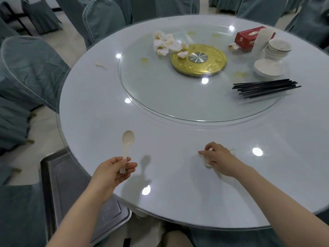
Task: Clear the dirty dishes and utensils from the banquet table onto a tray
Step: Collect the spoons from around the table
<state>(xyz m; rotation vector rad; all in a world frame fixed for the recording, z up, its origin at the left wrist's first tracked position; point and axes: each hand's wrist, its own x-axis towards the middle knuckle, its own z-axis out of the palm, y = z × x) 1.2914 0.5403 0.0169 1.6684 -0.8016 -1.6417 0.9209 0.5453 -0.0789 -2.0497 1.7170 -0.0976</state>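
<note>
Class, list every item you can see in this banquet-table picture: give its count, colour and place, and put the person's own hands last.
spoon: one, cream, in left hand
second spoon: one, cream, under right hand
chopsticks: one bundle, black, turntable right
bowls: one stack, white, far right
saucers: one stack, white, below bowls
tissue box: one, red, far right
used napkins: one heap, white, turntable
glass turntable: one, clear, table centre
tray: one, metal, lower left
left hand: holds spoon
right hand: grips second spoon

Both forearms are bare, with no sleeves, rings or watch.
</note>
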